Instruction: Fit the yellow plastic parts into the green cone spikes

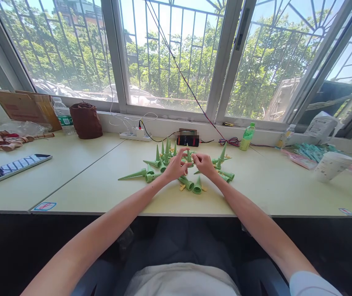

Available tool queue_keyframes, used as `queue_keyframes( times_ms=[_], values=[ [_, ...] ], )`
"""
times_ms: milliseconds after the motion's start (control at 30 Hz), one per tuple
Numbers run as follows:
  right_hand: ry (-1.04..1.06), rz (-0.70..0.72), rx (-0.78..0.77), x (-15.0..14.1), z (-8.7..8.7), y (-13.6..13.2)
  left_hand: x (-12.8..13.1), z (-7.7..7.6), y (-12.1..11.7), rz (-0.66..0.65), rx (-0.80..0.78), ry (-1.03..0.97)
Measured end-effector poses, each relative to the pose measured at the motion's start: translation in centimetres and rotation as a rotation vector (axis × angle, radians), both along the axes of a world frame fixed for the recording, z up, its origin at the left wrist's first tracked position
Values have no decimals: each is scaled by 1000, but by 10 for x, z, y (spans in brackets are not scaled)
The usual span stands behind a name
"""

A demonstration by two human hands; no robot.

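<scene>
The tabletop (102, 193) spans the scene beneath the windows (172, 57), with a seam running across its left part. Both forearms reach over its near edge to the middle. A large phone (12, 169) lies flat at the left; farther left-side items are a brown pouch (85, 121) and a labelled bottle (63, 117). At the right stands a patterned cup (333, 166); a green bottle (247, 137) stands nearer the middle, toward the far edge. The left hand (176, 165) and right hand (205, 164) meet at one upright green cone (189, 157). The left hand is partly closed, its thumb and index finger around the cone; the right hand is curled, fingertips at the cone's right side. Further green cones (133, 174) surround the hands, some upright, others lying. Smallest are the yellow pieces (182, 187), lying near the cones at the near side.
</scene>
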State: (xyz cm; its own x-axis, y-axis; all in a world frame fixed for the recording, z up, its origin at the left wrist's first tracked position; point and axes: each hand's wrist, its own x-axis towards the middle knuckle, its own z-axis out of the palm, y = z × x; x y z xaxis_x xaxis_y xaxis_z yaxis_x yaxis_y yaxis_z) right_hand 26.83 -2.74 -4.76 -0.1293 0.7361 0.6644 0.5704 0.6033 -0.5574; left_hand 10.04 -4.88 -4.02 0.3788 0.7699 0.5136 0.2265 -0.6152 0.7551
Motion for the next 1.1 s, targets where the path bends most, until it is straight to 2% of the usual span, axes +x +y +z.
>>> queue_keyframes(
  times_ms=[167,467,533,667,767,933,1100],
  values=[
    [11,-23,-4,-2,0,-1,2,0,-3,36,96,38],
    [126,-114,55,-4,4,-5,7,7,-1,220,-82,-144],
    [125,-114,71,-4,5,-6,6,9,-1,180,-197,-168],
    [85,-64,84,-3,4,-7,7,12,-2,-11,-523,-255],
    [64,-19,83,-3,3,-7,6,12,-1,-103,-662,-321],
    [67,12,68,-3,3,-7,3,11,2,-136,-732,-400],
    [64,5,60,-3,3,-6,1,10,3,-121,-666,-397]
  ],
)
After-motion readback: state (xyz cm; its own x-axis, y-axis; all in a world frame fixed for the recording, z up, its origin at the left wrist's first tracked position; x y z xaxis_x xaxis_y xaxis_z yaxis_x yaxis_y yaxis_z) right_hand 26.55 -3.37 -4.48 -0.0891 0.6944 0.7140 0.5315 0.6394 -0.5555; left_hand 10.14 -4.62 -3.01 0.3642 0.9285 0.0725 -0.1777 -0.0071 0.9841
